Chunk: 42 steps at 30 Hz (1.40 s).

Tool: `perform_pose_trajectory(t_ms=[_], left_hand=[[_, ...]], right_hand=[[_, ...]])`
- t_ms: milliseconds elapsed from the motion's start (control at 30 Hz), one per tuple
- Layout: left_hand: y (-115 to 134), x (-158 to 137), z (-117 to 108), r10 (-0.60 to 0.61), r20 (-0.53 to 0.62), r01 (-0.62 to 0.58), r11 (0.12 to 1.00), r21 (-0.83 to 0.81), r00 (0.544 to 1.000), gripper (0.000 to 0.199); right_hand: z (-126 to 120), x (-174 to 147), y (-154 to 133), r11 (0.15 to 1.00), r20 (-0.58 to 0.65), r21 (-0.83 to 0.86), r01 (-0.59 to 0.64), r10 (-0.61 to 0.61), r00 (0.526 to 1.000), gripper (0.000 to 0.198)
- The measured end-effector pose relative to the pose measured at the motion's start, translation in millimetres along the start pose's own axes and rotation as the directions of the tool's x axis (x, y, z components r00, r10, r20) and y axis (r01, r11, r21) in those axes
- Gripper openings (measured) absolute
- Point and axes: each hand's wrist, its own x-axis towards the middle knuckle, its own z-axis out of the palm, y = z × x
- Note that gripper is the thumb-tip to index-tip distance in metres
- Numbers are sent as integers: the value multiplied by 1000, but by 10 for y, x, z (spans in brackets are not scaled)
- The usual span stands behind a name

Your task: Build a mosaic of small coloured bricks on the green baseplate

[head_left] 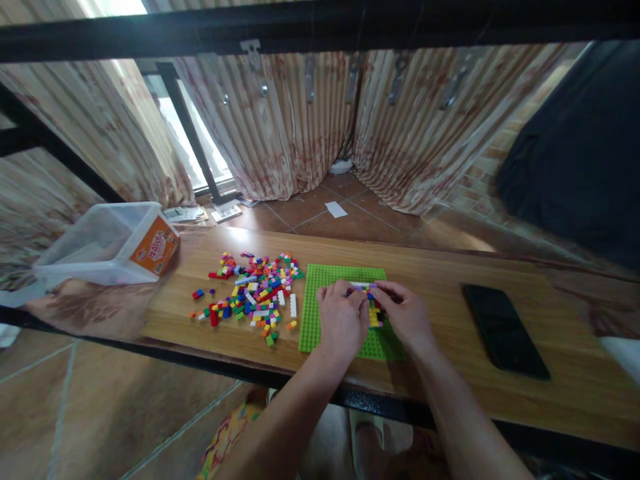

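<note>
A green studded baseplate (311, 293) lies on the wooden table. Several toy bricks (374, 317), among them yellow, white and purple ones, form a small build on its right half. My left hand (344, 319) rests over the plate with fingers curled in, its tips at the build's upper left side. From the right, my right hand (406, 312) pinches at the same bricks, thumb and forefinger close to the left fingertips. Exactly which brick lies between the fingers is hidden. Left of the plate spreads a pile of loose multicoloured bricks (260, 293).
A black phone (505, 330) lies on the table's right side. At the far left stands a clear plastic bin (107, 243) with an orange label. A dark metal bar (320, 27) crosses above the table, with curtains (300, 133) behind. The table's dark front edge runs beneath my forearms.
</note>
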Motion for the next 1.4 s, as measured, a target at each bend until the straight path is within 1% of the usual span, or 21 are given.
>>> perform_pose_trajectory(t_ms=[133,267,433,667,733,800,867,933,1033,1067,1133,1233,1333,1400], left_hand=[[18,-16,-19,8,28,-9,1000,11,1000,20],[22,-31,-28,-1,33,1,1000,2,999,19],[14,-46,-43,21,32,-20,999,-28,999,19],[25,-57,-46,17,58,-15,999,-32,998,20],[32,-62,-50,20,58,-18,999,-36,998,19],[10,-50,-80,20,49,-18,999,-46,999,18],[-79,-9,-158,2,16,-1,998,-59,1000,17],[-258,57,-288,-61,-45,58,997,-58,997,18],[-651,146,-540,-237,-115,238,971,1,965,25],[-786,162,-621,-292,-134,301,953,48,947,26],[-1011,165,-751,-376,-127,393,905,161,918,27],[-1175,128,-839,-418,-92,425,853,304,904,24],[-1183,98,-821,-414,-55,404,839,365,909,24],[-1165,94,-792,-402,-53,389,833,392,914,22]], right_hand=[[-3,1,17,1000,-2,-15,-4,4,1000,43],[-6,-5,41,998,-11,-54,22,-23,1000,42],[-36,-4,52,996,21,-90,25,-23,1000,40],[-21,-30,-40,989,37,-117,-91,96,995,44],[-2,-32,-45,986,31,-128,-102,107,994,44],[8,-26,-37,984,13,-151,-90,93,996,45],[4,-15,-28,983,0,-172,-70,70,998,44],[-11,-7,-22,982,1,-180,-51,52,999,41],[-46,2,-3,980,18,-197,-29,33,999,40],[-57,6,10,978,14,-205,-26,30,999,42],[-72,17,41,976,-1,-215,-29,29,1000,45],[-75,36,78,976,-5,-211,-44,44,999,47],[-69,44,67,973,-3,-220,-72,73,997,47],[-69,41,39,970,-5,-229,-77,78,997,47]])
